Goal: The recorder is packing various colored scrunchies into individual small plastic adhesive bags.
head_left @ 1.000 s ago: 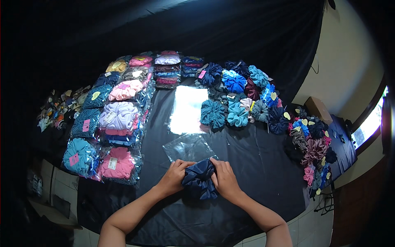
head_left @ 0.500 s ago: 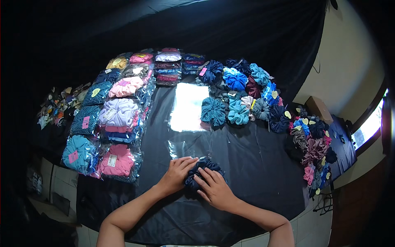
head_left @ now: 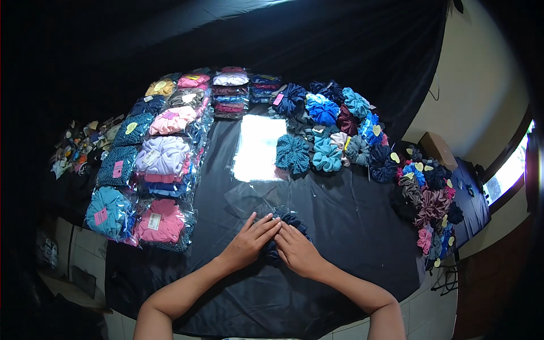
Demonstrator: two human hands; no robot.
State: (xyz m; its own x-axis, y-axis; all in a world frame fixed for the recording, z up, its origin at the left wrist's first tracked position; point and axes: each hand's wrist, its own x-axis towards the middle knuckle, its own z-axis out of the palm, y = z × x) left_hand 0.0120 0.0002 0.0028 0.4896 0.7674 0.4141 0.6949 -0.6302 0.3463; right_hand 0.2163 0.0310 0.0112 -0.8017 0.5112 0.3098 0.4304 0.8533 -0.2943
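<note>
A dark navy scrunchie [head_left: 293, 221] lies on the black cloth in front of me, inside or beneath a clear plastic bag [head_left: 249, 197] whose loose end spreads away from me. My left hand [head_left: 249, 242] rests flat over the scrunchie's left side, fingers stretched out. From the other side my right hand [head_left: 298, 253] covers its near right part, also with straight fingers, and the two hands' fingertips meet. Most of the scrunchie is hidden under them. Just beyond the bag sits a stack of white-looking clear bags [head_left: 260, 148], bright with glare.
Stacks of bagged scrunchies [head_left: 164, 154] in several colours line the left. Loose scrunchies [head_left: 327, 154] are heaped at the back right, with another heap [head_left: 435, 205] farther right. A mixed pile [head_left: 85, 141] lies at far left. A cardboard box [head_left: 438, 150] stands behind the right side.
My left hand has slid right over the scrunchie, and its fingertips now meet the right hand's. The right hand's spread fingers have come together. The bag's loose end has shifted.
</note>
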